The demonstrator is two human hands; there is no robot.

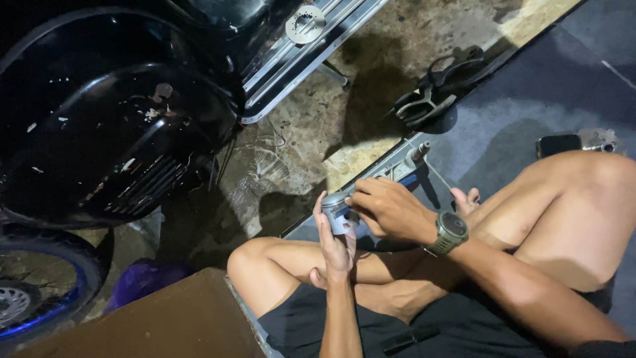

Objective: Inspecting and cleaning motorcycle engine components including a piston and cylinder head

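Observation:
A small silver metal cylinder, like an engine piston [336, 213], rests in my left hand [334, 242], held upright over my crossed legs. My right hand [387, 207], with a green watch [450, 232] on its wrist, pinches at the side of the piston with its fingertips. What the fingertips hold there is hidden. Both hands sit close together in front of my knees.
A black scooter body [112, 113] with a chrome floor rail [298, 59] fills the upper left; its wheel [33, 292] is at lower left. Pliers [430, 93], a metal tool [407, 162] and a phone [558, 144] lie on the stained floor and dark mat. A round metal part [305, 24] sits on the rail.

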